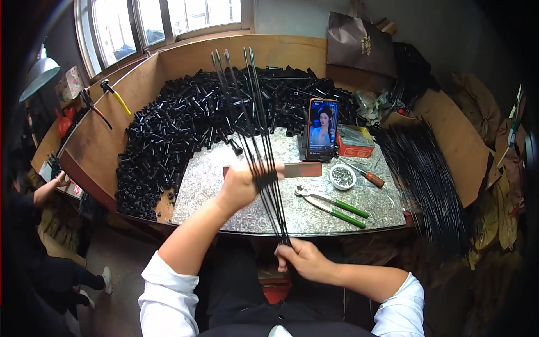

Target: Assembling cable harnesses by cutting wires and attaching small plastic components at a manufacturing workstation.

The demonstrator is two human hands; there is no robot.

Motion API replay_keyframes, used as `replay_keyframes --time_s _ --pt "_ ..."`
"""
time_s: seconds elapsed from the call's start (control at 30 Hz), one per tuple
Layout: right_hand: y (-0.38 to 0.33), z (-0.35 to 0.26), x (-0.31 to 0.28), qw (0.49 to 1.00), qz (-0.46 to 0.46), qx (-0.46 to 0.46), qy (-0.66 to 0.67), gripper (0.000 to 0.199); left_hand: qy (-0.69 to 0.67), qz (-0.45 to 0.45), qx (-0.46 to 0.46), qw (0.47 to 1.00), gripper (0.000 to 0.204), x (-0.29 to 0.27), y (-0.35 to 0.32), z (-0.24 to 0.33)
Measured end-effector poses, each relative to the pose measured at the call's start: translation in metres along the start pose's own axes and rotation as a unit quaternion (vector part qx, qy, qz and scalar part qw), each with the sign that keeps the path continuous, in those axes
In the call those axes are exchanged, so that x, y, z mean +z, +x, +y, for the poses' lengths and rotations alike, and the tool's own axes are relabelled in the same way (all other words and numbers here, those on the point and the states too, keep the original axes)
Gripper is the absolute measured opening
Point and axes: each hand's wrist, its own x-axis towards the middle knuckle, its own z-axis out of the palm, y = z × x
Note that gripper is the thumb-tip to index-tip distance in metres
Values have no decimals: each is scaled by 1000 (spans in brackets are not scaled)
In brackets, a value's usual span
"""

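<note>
Left grip (241, 182), in the head view, closes around the middle of slim black rods (265, 151) while the right grip (305, 259) pinches their lower ends, probably steadying such long pieces over the tabletop's (196, 180) near edge; green-handled pliers (342, 217) lie close, seemingly for easy reach.

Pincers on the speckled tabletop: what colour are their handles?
The handles are green; the head view shows them clearly.

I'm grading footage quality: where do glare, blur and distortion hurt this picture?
Head view: the window is washed out in places; the left hand at the black rods looks soft, perhaps from motion, while the green-handled pincers look sharper; in the same head view, corners fall to black, and the wooden back board bows, likely from the fisheye lens.
</note>
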Motion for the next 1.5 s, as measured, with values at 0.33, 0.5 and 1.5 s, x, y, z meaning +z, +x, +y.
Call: replay_keyframes --time_s 0.33,0.5,1.5 --pt "27 98 7 976 39 -91 -193 22 209 -366 3 907 79 -20 -69 43" --pt "54 162 -11 967 41 -74 -240 29 240 -374 20 896 87 4 -94 31" --pt "-11 -2 -18 910 51 -151 -384 39 328 -253 -45 909 93 19 -102 19"
